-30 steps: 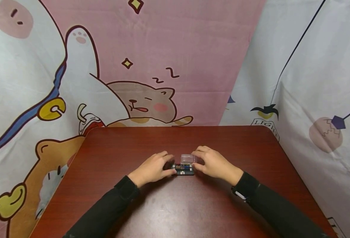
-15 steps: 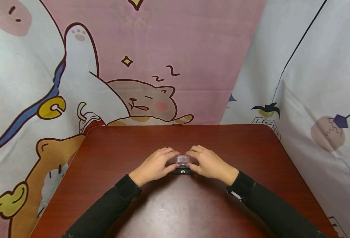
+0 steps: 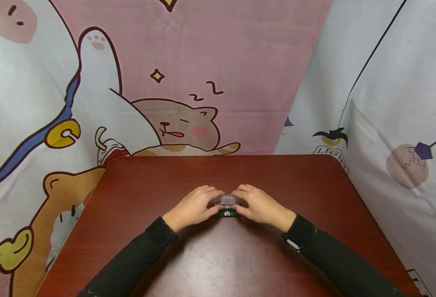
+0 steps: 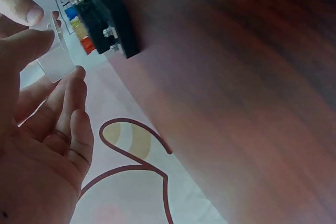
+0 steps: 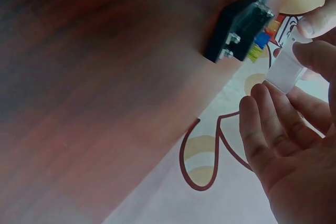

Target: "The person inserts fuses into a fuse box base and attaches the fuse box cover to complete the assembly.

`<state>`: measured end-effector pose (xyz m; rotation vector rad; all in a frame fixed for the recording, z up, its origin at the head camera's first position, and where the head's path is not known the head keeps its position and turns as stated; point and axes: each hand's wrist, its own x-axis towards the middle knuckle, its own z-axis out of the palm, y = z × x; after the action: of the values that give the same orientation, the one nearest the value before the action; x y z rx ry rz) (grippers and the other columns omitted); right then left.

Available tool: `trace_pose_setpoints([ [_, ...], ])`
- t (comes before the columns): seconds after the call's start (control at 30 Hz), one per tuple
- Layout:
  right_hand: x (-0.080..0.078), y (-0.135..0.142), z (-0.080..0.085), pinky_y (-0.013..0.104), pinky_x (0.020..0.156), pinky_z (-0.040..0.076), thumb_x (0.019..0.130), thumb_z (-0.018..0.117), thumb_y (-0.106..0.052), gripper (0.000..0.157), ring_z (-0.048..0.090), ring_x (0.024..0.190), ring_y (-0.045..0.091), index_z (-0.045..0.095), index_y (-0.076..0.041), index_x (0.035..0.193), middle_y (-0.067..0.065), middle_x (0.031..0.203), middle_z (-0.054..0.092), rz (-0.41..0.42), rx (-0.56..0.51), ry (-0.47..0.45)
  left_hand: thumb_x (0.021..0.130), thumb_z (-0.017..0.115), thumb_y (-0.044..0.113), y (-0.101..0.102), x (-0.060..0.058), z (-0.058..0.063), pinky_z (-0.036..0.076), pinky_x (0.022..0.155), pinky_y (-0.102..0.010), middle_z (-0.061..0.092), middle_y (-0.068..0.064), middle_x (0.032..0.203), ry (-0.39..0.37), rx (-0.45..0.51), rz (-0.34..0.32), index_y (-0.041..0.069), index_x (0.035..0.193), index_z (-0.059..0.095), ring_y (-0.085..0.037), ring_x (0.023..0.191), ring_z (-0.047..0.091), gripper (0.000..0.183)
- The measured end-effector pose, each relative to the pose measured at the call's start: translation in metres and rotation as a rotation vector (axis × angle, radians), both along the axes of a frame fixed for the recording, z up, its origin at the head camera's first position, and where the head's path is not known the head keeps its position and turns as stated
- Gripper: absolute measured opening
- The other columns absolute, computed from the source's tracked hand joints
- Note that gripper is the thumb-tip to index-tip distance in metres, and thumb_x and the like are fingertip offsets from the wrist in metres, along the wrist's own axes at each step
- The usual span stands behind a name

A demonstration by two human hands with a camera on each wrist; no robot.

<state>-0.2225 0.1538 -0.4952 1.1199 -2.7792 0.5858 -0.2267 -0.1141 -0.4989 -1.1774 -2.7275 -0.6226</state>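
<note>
A small black fuse block lies on the table, with red, yellow and blue blade fuses standing on it. Above the fuses is a clear plastic cover. My left hand pinches the cover's left end between thumb and fingers. At its right end, my right hand grips it the same way. In the right wrist view a narrow gap shows between the cover and the black base. Metal screw terminals line the base's sides.
The brown wooden table extends around both hands. Behind it hangs a cartoon-printed cloth, which meets the table's far edge. A white printed cloth hangs along the right side.
My right hand has moved left with the cover, which now sits centred over the block. My left hand has moved from beside the block to grip the cover's left end.
</note>
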Motion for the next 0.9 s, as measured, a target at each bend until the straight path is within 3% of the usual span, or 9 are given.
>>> trace_pose_setpoints([
  [0.37,-0.001,-0.002,-0.013,0.034,0.085,0.060,0.095,0.077,-0.034,0.045,0.062,0.097,0.011,0.072,-0.010,0.132,0.001,0.117,0.068,-0.010,-0.016,-0.048,0.099,0.071,0.035,0.001,0.000,-0.007,0.057,0.098,-0.040,0.070,-0.001,0.122,-0.016,-0.034,0.014,0.012,0.135,0.071,-0.017,0.111,0.065,0.042],
  [0.9,-0.003,-0.003,-0.025,0.031,0.078,0.059,0.096,0.076,-0.032,0.043,0.067,0.091,0.012,0.072,-0.009,0.132,-0.001,0.115,0.067,0.001,-0.030,-0.064,0.101,0.069,0.036,0.001,-0.002,-0.015,0.059,0.084,-0.033,0.068,0.001,0.121,-0.112,-0.026,0.015,0.013,0.137,0.069,-0.014,0.096,0.068,0.042],
])
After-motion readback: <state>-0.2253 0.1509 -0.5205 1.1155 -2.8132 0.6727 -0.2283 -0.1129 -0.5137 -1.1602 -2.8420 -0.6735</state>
